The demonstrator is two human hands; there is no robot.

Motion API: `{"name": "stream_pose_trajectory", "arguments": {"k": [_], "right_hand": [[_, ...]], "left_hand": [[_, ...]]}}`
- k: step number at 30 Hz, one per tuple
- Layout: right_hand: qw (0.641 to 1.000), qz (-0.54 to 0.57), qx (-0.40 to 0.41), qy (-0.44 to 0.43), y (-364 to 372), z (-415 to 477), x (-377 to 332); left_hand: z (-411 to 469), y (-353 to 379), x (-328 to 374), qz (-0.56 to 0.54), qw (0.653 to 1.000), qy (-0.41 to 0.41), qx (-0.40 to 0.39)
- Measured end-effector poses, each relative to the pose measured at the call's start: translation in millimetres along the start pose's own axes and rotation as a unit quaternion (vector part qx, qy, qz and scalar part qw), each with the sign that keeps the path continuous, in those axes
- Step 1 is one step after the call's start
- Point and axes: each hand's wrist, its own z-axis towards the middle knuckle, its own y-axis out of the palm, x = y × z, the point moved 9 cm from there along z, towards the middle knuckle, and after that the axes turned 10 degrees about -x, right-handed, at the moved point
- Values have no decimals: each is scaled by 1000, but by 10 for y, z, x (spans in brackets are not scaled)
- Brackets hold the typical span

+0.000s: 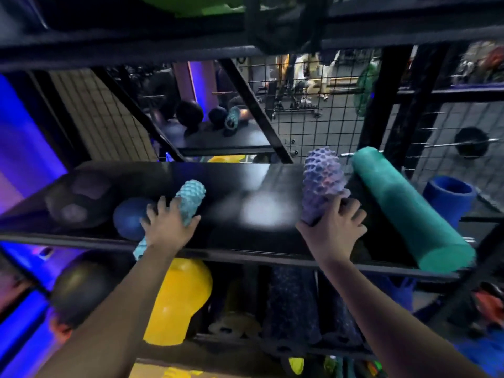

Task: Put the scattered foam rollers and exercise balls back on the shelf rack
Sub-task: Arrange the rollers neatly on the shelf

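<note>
Two bumpy rollers going onto the middle shelf

The light-blue roller [188,203], gripped by the left hand [167,227], overhangs the shelf [245,242] edge and could tip off; the purple roller [323,184], held by the right hand [336,227], may nudge the overhanging teal roller [409,211] (already precarious).

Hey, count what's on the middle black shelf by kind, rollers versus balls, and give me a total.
Foam rollers: 3, light blue bumpy roller, purple bumpy roller, smooth teal roller
Balls: 2, dark ball, blue ball
Total: 5
</note>
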Motion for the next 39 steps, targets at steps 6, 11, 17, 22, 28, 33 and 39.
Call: {"name": "stream_pose_trajectory", "arguments": {"k": [6,11,17,22,28,33,39], "right_hand": [[998,-44,1,-52,378,-282,-658],[994,-68,2,-83,640,-530,-1136],[990,-93,-3,-106,785,-742,-1553],[987,-111,5,-117,791,-891,-1754],[955,-171,-73,-229,936,-1079,-1945],[942,-56,-211,-254,940,-1028,-1665],[975,34,-172,-138,391,-553,-729]], "left_hand": [[302,353,-305,161,980,7,-119],[354,422,-283,191,976,36,-102],[315,423,-332,172,977,83,-89],[212,391,-405,113,985,102,-82],[172,238,-350,-13,991,113,-68],[85,-182,29,-255,954,147,-57],[-93,-463,853,-450,864,157,-164]]}}
